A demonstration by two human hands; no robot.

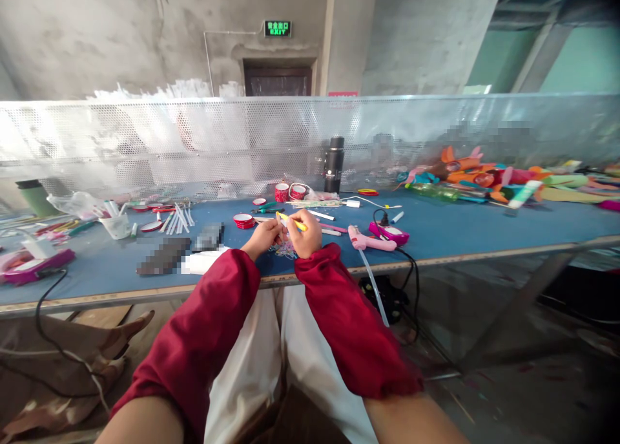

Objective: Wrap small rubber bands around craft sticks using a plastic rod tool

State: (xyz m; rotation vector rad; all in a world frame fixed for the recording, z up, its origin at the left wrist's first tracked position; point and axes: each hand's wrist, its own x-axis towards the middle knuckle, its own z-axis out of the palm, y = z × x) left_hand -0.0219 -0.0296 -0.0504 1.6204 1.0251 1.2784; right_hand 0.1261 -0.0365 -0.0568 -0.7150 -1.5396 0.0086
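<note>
Over the front of the blue table, my two hands are close together. My right hand (pixel 307 234) is closed round a slim yellow pen-like stick (pixel 298 224), which slants toward my left hand. Fingers pinched, my left hand (pixel 264 238) meets the stick's far end; what it holds there is too small to make out. Beneath the hands lies a tangle of thin, pale coloured loops (pixel 285 250). Red-rimmed rolls of tape (pixel 243 221) are just beyond my left hand. A white marker (pixel 322 216) and a pink stick (pixel 334 228) lie beyond my right hand.
A pink glue gun (pixel 371 240) with a glue stick hanging past the table edge lies at right, beside a magenta holder (pixel 390 233) and black cables. A black bottle (pixel 334 165) stands behind. Left are dark blurred objects (pixel 163 256) and a white cup (pixel 115 225).
</note>
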